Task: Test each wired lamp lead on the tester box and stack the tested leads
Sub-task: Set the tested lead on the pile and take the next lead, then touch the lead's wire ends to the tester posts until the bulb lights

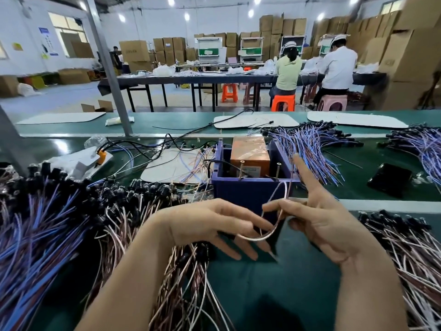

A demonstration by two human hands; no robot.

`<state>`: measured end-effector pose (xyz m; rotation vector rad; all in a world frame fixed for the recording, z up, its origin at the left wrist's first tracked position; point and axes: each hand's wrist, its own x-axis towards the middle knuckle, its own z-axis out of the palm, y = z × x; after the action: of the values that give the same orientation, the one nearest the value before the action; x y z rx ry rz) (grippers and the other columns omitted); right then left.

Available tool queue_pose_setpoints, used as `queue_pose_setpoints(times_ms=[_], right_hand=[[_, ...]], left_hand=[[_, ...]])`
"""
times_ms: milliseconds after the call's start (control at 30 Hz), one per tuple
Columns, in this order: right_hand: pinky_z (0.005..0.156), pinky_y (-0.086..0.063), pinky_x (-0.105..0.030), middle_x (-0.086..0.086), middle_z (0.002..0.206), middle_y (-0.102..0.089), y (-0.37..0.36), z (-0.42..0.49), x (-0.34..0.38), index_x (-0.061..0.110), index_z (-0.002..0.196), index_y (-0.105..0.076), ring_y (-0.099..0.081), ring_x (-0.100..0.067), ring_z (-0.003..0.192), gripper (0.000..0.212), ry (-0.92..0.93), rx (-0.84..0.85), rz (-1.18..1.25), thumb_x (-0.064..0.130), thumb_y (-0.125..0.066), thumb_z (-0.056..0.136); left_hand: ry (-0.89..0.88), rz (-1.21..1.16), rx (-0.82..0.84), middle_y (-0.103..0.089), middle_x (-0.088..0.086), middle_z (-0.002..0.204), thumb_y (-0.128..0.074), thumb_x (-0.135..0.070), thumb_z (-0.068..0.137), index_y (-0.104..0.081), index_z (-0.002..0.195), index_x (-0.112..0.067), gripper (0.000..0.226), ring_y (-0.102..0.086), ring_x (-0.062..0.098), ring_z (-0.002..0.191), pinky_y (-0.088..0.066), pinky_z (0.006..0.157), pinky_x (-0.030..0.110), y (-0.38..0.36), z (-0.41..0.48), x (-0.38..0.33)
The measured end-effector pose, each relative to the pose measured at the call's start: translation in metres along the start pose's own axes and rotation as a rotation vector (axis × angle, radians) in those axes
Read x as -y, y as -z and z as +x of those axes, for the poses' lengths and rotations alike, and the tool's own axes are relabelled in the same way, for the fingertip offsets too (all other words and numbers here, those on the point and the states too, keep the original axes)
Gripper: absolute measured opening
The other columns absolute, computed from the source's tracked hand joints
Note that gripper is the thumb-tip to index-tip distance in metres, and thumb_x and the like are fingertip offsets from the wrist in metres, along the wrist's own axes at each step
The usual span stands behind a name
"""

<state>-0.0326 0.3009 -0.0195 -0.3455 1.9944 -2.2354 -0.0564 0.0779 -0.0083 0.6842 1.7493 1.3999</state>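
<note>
One open-topped blue plastic tester box (248, 192) on green bench (274, 287), one pale pink wired lamp lead (256, 239) looped just before it, right hand (334, 230) pinching it in thumb and fingers, forefinger raised, left hand (210, 223) fingers loosely spread, touching its loop.

- Box (250, 189): blue, open-topped, upright at mid-bench. An orange block fills its 12 o'clock half, and two screws stand by its 6 o'clock wall.
- Lead (269, 232): thin pinkish twin wire, looped at the box's 6 o'clock. The right hand (334, 225) pinches it. Its ends rise to the near wall; contact with a screw is unclear.
- Left blue heap (35, 235): 8 o'clock, black lamp heads toward the box.
- Left pink heap (181, 271): 7 o'clock.
- Right blue heap (310, 144): 2 o'clock, fanned.
- Right pink heap (410, 249): 4 o'clock.
</note>
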Motion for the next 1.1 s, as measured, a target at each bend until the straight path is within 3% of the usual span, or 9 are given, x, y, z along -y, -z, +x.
queue_pose_setpoints(times_ms=[133,267,400,467,567,700,867,933,1100], right_hand=[[0.053,-0.045,-0.017,-0.015,0.097,-0.074,-0.005,0.004,0.0,0.039,0.148,0.008,-0.06,-0.01,0.062,0.104,0.012,-0.023,-0.006,0.014,-0.06,0.075],[0.063,-0.051,-0.02,-0.012,0.1,-0.073,-0.012,0.009,-0.002,0.018,0.148,-0.024,-0.067,-0.014,0.077,0.086,-0.025,0.016,0.007,0.014,-0.063,0.072],[0.068,-0.051,-0.025,-0.012,0.097,-0.074,-0.011,0.009,-0.001,0.026,0.138,-0.039,-0.067,-0.022,0.084,0.074,-0.025,-0.07,0.025,0.014,-0.065,0.069],[0.067,-0.048,-0.023,-0.009,0.093,-0.075,-0.01,0.008,0.001,0.022,0.127,-0.05,-0.067,-0.015,0.078,0.061,-0.04,-0.135,0.043,0.017,-0.065,0.069],[0.047,-0.043,-0.013,-0.008,0.082,-0.075,-0.01,0.006,0.004,0.014,0.104,-0.067,-0.064,-0.007,0.06,0.028,-0.027,-0.211,0.124,0.012,-0.061,0.077],[0.039,-0.039,-0.013,-0.013,0.078,-0.074,-0.008,0.0,0.011,0.01,0.094,-0.073,-0.062,-0.008,0.055,0.026,-0.016,-0.16,0.118,0.014,-0.062,0.071],[0.042,-0.049,-0.018,-0.019,0.076,-0.071,-0.008,-0.004,0.013,0.006,0.09,-0.075,-0.065,-0.017,0.052,0.022,-0.112,-0.003,0.047,0.011,-0.063,0.072],[0.044,-0.051,-0.02,-0.019,0.072,-0.071,-0.008,-0.003,0.011,0.003,0.093,-0.072,-0.065,-0.018,0.051,0.018,-0.181,-0.029,0.008,0.006,-0.061,0.08],[0.044,-0.052,-0.021,-0.019,0.067,-0.069,-0.01,-0.002,0.007,0.002,0.087,-0.072,-0.064,-0.02,0.049,0.016,-0.296,-0.085,-0.064,0.003,-0.056,0.091]], left_hand=[[0.032,0.15,0.058,-0.065,0.003,0.126,-0.061,-0.028,0.086,-0.052,0.132,-0.025,0.047,-0.063,0.02,0.111,-0.042,0.093,0.036,-0.004,0.0,0.001],[-0.058,-0.015,-0.232,-0.073,0.0,0.1,-0.055,-0.023,0.096,-0.064,0.111,-0.015,0.019,-0.068,0.011,0.09,-0.054,0.084,0.024,-0.027,0.025,0.003],[-0.182,-0.159,-0.439,-0.07,-0.005,0.069,-0.054,-0.015,0.095,-0.066,0.087,-0.013,0.014,-0.066,0.006,0.063,-0.055,0.066,0.019,-0.042,0.039,0.006],[-0.192,-0.129,-0.414,-0.07,-0.004,0.068,-0.055,-0.014,0.094,-0.067,0.083,-0.015,0.017,-0.065,0.006,0.062,-0.054,0.065,0.019,-0.04,0.037,0.005],[-0.13,-0.029,-0.331,-0.072,-0.002,0.073,-0.06,-0.013,0.092,-0.069,0.083,-0.015,0.013,-0.065,0.007,0.066,-0.054,0.069,0.019,-0.034,0.033,0.008],[-0.048,0.044,-0.291,-0.073,0.001,0.096,-0.062,-0.013,0.091,-0.069,0.102,-0.019,0.014,-0.066,0.01,0.086,-0.053,0.081,0.023,-0.026,0.027,0.014],[-0.315,-0.636,-0.437,-0.07,0.014,0.111,-0.056,-0.018,0.084,-0.057,0.126,-0.006,0.043,-0.068,0.022,0.099,-0.055,0.089,0.032,-0.019,0.03,0.004],[-0.408,-0.836,-0.577,-0.074,0.01,0.098,-0.047,-0.02,0.093,-0.06,0.118,-0.007,0.031,-0.072,0.019,0.086,-0.059,0.075,0.029,-0.017,0.033,0.0],[-0.523,-0.856,-0.778,-0.058,-0.005,0.059,-0.039,-0.025,0.101,-0.066,0.107,-0.008,0.032,-0.06,0.008,0.054,-0.057,0.063,0.023,-0.011,0.032,0.001]])
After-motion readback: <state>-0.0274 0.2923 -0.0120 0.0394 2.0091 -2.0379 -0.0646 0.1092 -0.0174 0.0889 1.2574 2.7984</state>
